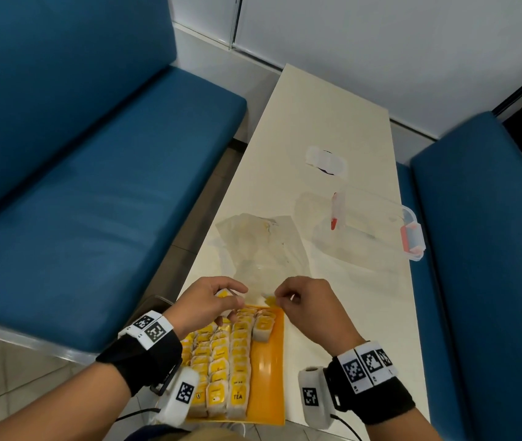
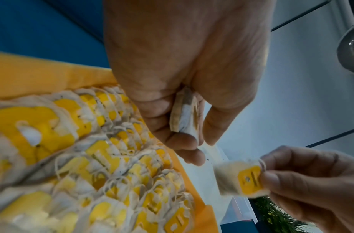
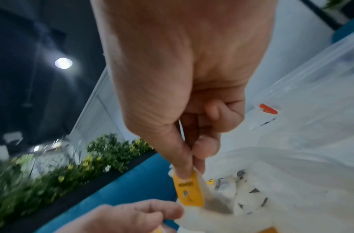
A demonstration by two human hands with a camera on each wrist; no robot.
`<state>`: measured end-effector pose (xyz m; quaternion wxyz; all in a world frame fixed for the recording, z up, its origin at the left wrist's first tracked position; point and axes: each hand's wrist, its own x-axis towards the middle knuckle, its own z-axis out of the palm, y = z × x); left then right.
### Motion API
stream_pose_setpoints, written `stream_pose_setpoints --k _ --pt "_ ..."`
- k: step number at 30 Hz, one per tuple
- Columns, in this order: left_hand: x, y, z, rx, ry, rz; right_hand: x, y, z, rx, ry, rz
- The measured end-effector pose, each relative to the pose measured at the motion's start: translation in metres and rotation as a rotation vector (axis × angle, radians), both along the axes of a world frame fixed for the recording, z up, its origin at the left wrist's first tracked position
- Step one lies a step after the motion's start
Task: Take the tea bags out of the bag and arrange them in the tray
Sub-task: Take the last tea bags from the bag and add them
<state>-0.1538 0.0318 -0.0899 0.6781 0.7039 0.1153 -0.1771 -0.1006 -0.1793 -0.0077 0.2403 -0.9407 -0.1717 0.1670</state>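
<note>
Head view: left hand [image 1: 211, 302] and right hand [image 1: 309, 302] each pinch a tea bag [image 2: 241, 179] over tray [image 1: 272, 377] far end. Next: seat both in the unfilled right column.

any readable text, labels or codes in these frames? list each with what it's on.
"TEA": yellow tag of a tea bag at the near end of the orange tray.
Tag pinched by the right hand: print too blurred to read.
Square black-and-white codes on the wristbands: patterns, no legible words.
</note>
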Motion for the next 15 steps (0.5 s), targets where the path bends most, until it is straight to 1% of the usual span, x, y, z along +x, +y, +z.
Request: stream_pose_setpoints --k 2,3,6,8,15 --pt "0.0 0.001 -0.002 0.013 0.007 0.003 -0.004 -0.002 -0.001 -0.14 -0.027 0.116" --pt "0.0 0.002 -0.002 0.019 0.01 0.005 -0.004 -0.004 -0.002 -0.17 -0.023 0.122" --pt "0.001 0.002 -0.004 0.029 0.027 0.0 -0.005 -0.007 -0.006 -0.156 -0.015 0.049" --pt "0.001 0.002 -0.005 0.039 0.041 -0.002 -0.008 -0.005 -0.009 -0.189 0.003 0.062" --pt "0.002 0.003 -0.005 0.05 0.044 -0.004 -0.015 0.007 -0.023 -0.367 0.3 0.348"
